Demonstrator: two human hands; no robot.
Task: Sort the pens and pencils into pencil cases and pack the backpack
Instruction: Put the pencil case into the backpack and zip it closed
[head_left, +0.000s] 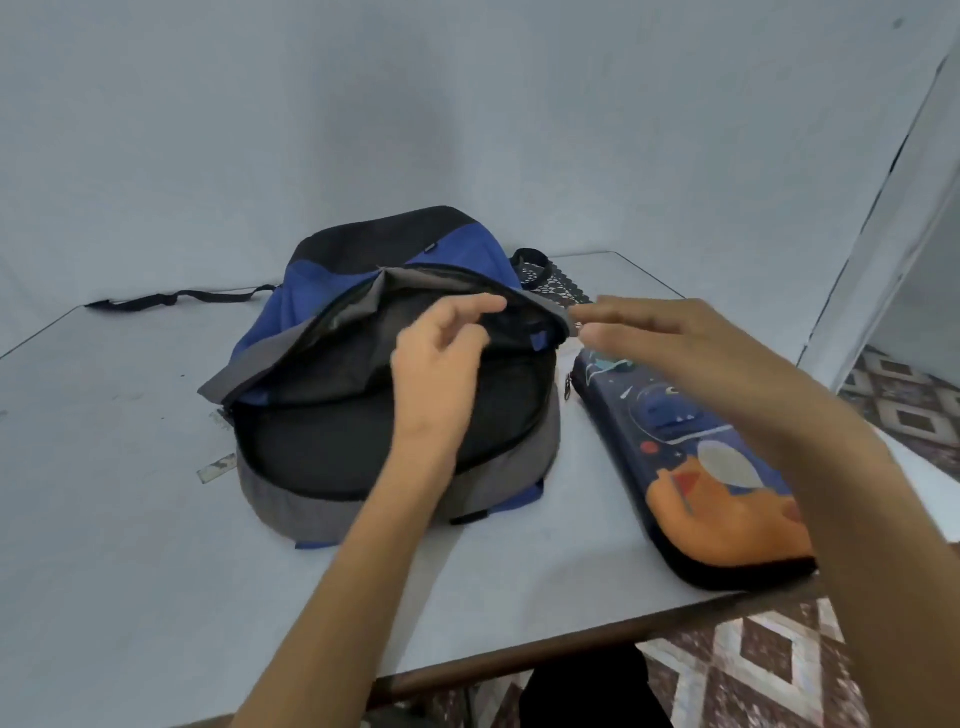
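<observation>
left hand (436, 364) pinches flap (363, 306), holding backpack (322, 499) mouth open | right hand (675, 332) open, empty, fingers straight, above case (701, 457) far end | case just right of backpack, long axis near-right to far-left, near end at table (130, 467) edge | right hand nearer; 1 short leftward move should reach the mouth

Backpack (322, 431) lies flat on worktop (104, 467), main compartment unzipped, flap raised. L grip (441, 364) at flap edge, fingers loosely curled; hold unconfirmed. R grip (665, 332) blurred, fingers straight, above pencil case (717, 499), which lies adj. to backpack.
</observation>
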